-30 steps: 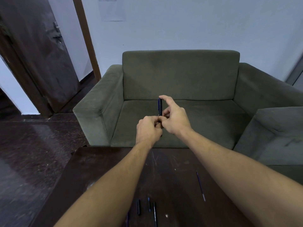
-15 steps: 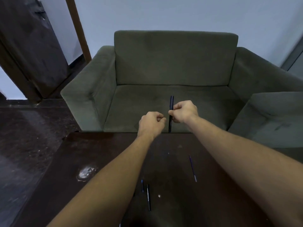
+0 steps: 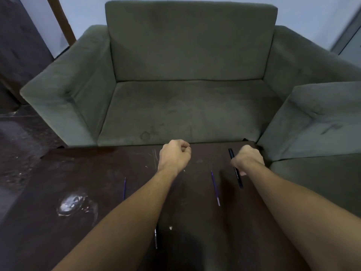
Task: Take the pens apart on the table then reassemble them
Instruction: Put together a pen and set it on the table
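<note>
My right hand (image 3: 247, 157) is closed around a dark pen barrel (image 3: 237, 175), which slants over the far right part of the dark table (image 3: 88, 169). My left hand (image 3: 174, 155) is a fist above the table's far middle, and nothing shows inside it. A thin purple refill (image 3: 215, 189) lies on the table between my forearms. Another thin refill (image 3: 124, 187) lies left of my left forearm. A dark pen part (image 3: 155, 238) peeks out from under my left forearm near the front.
A grey-green sofa (image 3: 185, 104) stands right behind the table's far edge. A second grey-green seat (image 3: 322, 118) stands at the right. A shiny white smear (image 3: 74, 204) marks the table's left side. Dark floor lies to the left.
My hands have come apart and dropped toward the table. The right hand carried the pen barrel to the right and down. The view tilted downward.
</note>
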